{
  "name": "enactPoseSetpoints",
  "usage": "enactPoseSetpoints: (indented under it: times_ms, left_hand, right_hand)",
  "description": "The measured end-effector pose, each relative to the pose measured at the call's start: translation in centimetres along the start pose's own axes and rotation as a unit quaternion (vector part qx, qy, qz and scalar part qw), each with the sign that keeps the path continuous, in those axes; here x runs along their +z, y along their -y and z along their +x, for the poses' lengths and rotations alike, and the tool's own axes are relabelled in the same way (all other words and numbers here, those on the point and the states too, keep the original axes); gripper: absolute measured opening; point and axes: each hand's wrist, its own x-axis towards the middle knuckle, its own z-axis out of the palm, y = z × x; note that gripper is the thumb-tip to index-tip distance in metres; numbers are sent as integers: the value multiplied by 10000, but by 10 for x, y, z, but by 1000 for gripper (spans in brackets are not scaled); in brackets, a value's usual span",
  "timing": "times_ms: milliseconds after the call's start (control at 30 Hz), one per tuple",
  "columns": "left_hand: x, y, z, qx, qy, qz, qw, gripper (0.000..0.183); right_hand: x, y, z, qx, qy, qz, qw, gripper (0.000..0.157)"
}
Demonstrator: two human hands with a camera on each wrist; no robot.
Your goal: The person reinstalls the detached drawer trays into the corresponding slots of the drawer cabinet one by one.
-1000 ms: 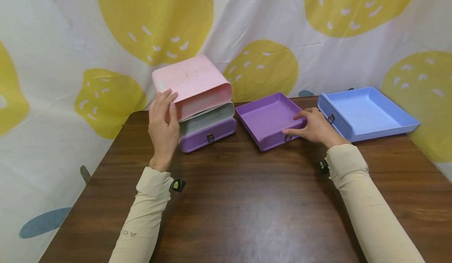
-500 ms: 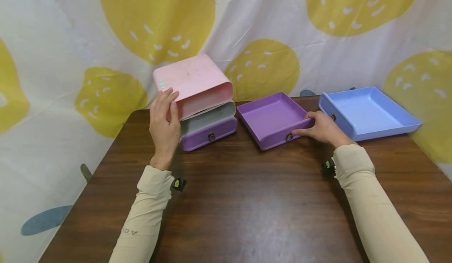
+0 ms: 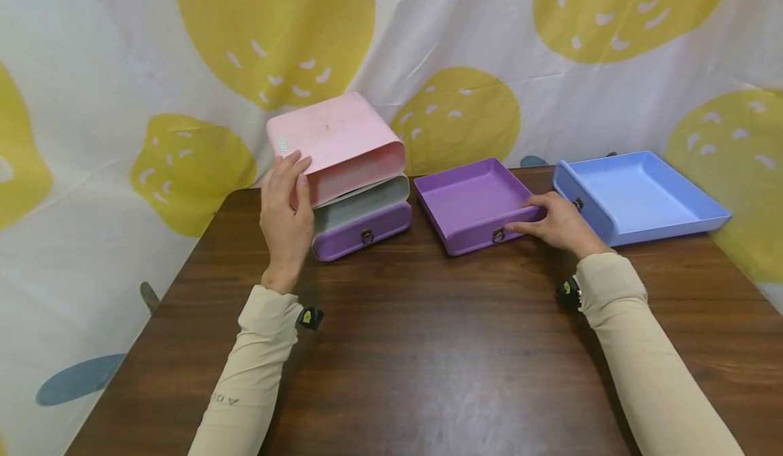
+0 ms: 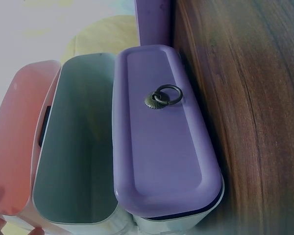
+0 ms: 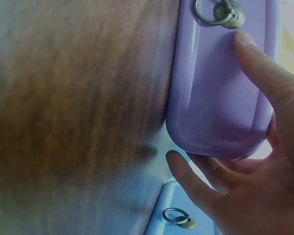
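At the left stands a stack: a pink drawer case (image 3: pixel 333 130) on top, a pale grey-green case (image 4: pixel 83 132) beneath, both hollow at the front. Lowest in it, a drawer with a purple front and ring pull (image 4: pixel 159 132) is slid in. My left hand (image 3: pixel 284 215) rests against the pink case's left side, fingers extended toward its top, thumb by the front edge. A loose purple drawer (image 3: pixel 474 191) lies on the table right of the stack. My right hand (image 3: pixel 558 225) holds it by its right front end, thumb on the front panel (image 5: pixel 220 98) below the ring.
A blue drawer (image 3: pixel 648 198) sits on the brown wooden table (image 3: pixel 428 347) just right of my right hand, its ring pull (image 5: pixel 179 218) facing left. A lemon-patterned cloth (image 3: pixel 455 28) hangs close behind everything.
My right hand has slid right along the purple drawer's front toward its end. The drawer has shifted slightly away from me. My left hand stays on the pink case.
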Motion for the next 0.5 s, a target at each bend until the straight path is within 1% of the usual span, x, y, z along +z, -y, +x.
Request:
enactPoseSetpoints:
  times_ms: [67,267,400,500]
  left_hand:
    - [0,0,0,-7,9,13,10000,30]
    - [0,-1,0,-1,-7,6,10000,30]
    - [0,-1,0,9,-10,-6,10000,30]
    - [-1,-1,0,4,-5,2,10000,30]
  right_hand:
    - [0,1,-1,77,19,35,10000,35]
    - [0,1,0,136,-97,167,9997,38]
    - [-1,1,0,322,1,135,9994,41]
    - [-2,1,0,383,12,103,9992,42]
